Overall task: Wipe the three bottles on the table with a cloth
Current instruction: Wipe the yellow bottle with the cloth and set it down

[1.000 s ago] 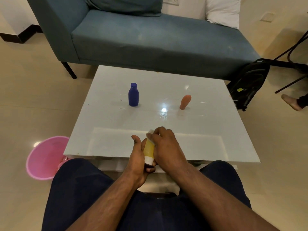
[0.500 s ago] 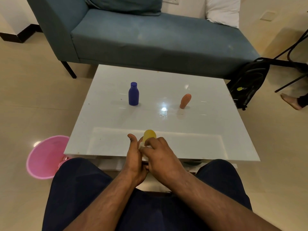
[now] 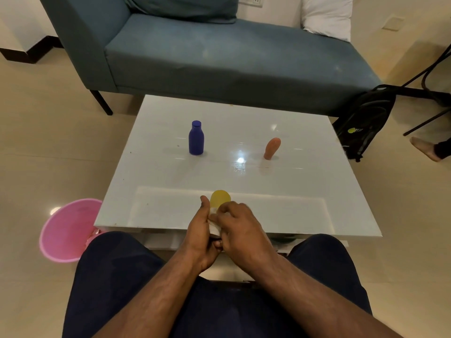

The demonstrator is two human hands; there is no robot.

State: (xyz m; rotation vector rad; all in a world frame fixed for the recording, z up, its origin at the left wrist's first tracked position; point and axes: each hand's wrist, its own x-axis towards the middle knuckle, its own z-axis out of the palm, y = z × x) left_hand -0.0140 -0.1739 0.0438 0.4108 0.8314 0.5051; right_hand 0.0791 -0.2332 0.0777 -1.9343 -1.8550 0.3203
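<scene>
At near tabletop (image 3: pixel 317 215) edge: yellow bottle (image 3: pixel 220 198) gripped by left hand (image 3: pixel 198 230), cloth (image 3: pixel 214 228) pinched against it by right hand (image 3: pixel 240 229). Likely light, smooth plastic, slippery; best held round the body.

A teal sofa (image 3: pixel 219 57) stands along the far side, with a teal cushion (image 3: pixel 183 8) at its back and a white pillow (image 3: pixel 327 15) at its right end. A pink bucket (image 3: pixel 66 230) sits on the floor at near left. A black backpack (image 3: pixel 366 120) leans at far right, near black chair legs (image 3: pixel 429 76). A bare foot (image 3: pixel 422 148) shows at the right edge.
</scene>
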